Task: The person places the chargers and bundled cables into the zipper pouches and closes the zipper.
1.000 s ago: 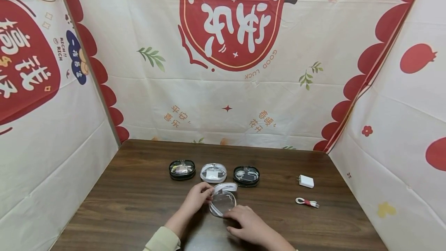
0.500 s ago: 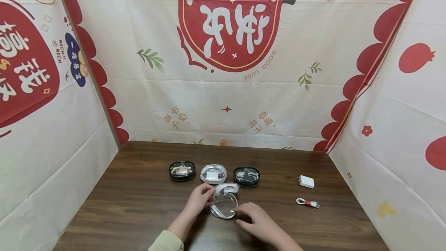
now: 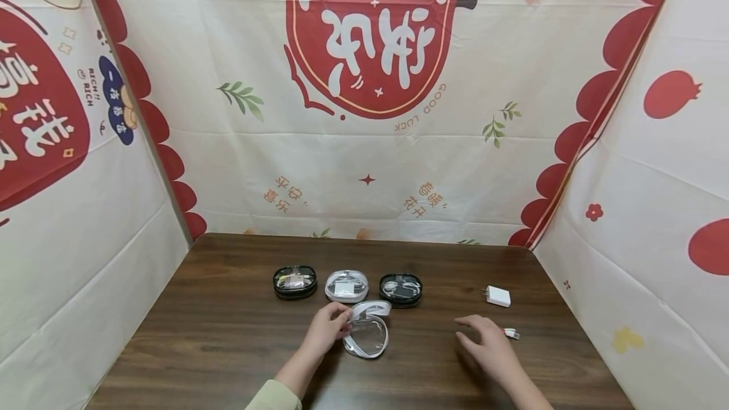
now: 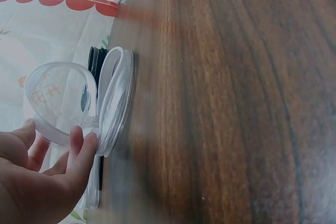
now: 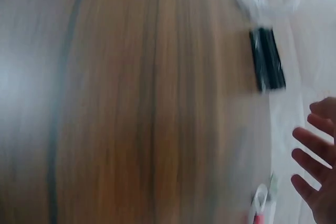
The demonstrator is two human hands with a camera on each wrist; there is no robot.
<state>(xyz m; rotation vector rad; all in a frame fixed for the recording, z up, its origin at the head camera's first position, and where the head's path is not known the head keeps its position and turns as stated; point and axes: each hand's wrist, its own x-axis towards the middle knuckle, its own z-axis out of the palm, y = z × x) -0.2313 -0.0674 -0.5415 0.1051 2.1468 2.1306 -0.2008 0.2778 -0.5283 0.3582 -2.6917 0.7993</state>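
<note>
A clear zip pouch (image 3: 380,348) with white trim lies unzipped on the table, its lid raised. My left hand (image 3: 326,332) pinches the raised lid at its left side; in the left wrist view the thumb and fingers lie about the lid's rim (image 4: 32,114). My right hand (image 3: 491,350) is above the table at the right, fingers spread and holding nothing. Just beyond it shows the plug end of a white USB cable (image 3: 512,333) with a red tie, the rest hidden behind the hand. A white charger plug (image 3: 498,296) lies a little farther back.
Behind the open pouch stand three closed pouches in a row: a black-trimmed one (image 3: 295,282), a white-trimmed one (image 3: 347,286) and another black-trimmed one (image 3: 401,290). Cables and small items show inside. Printed cloth walls (image 3: 342,157) border the wooden table (image 3: 222,321).
My right hand has left the open pouch's edge and moved right, to beside the cable. The left hand stays on the lid. The view has shifted slightly.
</note>
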